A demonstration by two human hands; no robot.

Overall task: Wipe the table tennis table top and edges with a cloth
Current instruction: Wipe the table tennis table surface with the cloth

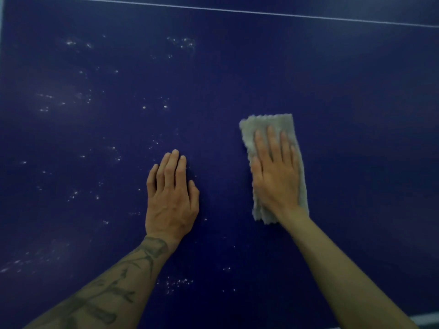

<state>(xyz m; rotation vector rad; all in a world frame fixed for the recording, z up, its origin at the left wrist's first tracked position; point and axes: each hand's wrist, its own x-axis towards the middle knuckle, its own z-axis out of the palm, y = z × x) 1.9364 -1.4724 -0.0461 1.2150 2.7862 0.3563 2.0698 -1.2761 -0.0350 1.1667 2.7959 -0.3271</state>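
Observation:
The dark blue table tennis table top (344,103) fills the view. A folded grey cloth (282,125) lies flat on it right of centre. My right hand (276,172) presses down on the cloth with straight fingers and covers most of it. My left hand (172,195) rests flat on the bare table surface to the left of the cloth, fingers straight and together, holding nothing. White specks and smears (78,100) dot the left half of the table top.
A thin white line (237,11) crosses the table top at the far side. The table's pale left edge (1,24) shows at the upper left, and a pale strip of its near edge (427,319) at the bottom right.

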